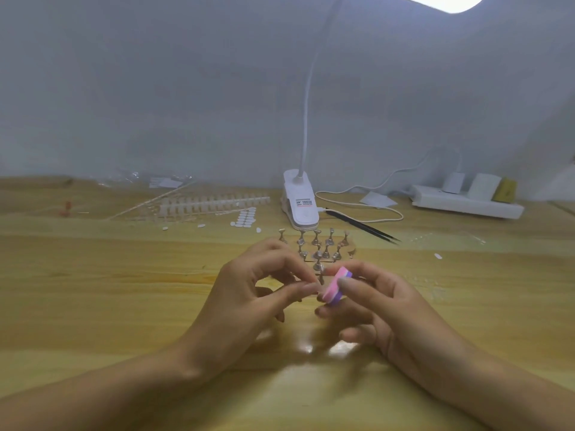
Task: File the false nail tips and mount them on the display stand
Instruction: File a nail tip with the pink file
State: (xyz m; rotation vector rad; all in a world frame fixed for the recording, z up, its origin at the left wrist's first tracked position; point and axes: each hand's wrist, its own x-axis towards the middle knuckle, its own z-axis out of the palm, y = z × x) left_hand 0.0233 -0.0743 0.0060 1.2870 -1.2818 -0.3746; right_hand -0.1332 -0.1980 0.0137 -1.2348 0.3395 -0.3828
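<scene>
Left hand [258,290]: thumb and forefinger pinched a nail tip, judged, hidden at the contact.
Right hand [373,301]: gripped the buffer block [337,284], which met the left pinch.
Handling: tip judged light, springy, slippery; hold its sides.
Display stand [320,247]: just beyond the grip; holders looked bare.
</scene>
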